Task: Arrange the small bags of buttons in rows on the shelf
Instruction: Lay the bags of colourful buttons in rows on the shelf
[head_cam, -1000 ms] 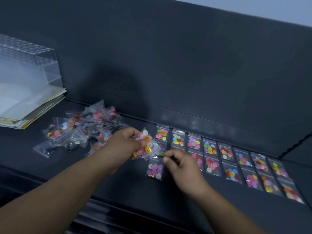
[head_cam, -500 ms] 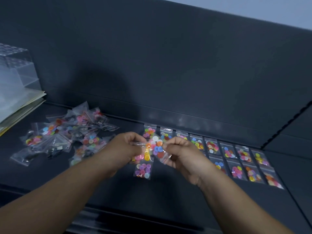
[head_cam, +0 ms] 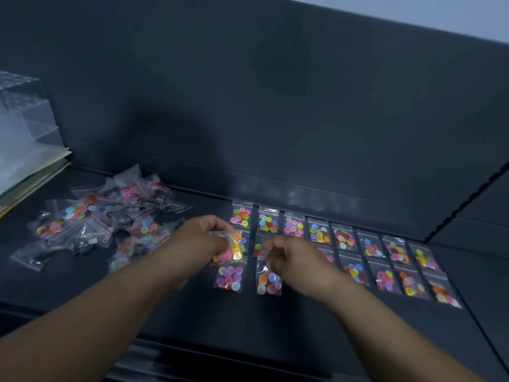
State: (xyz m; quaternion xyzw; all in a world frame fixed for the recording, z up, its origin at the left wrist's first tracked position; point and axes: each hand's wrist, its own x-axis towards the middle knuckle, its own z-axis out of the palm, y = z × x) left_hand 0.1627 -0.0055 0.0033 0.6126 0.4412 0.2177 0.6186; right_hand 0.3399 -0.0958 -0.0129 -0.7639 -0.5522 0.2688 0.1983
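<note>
Small clear bags of coloured buttons lie in rows on the dark shelf, running from the middle to the right. A loose pile of bags lies at the left. My left hand grips a bag with orange, yellow and pink buttons just above the shelf. My right hand pinches the top of a bag with orange, blue and pink buttons. That bag lies in the front row, beside a bag of purple buttons. My hands hide part of the middle row.
A clear plastic box stands on a stack of papers at the far left. The shelf's dark back wall rises right behind the rows. A notched upright strip borders the shelf at the right.
My hands were together on the bags held in front of me. My right hand has drawn one bag away and lowered it onto the shelf beside the purple bag.
</note>
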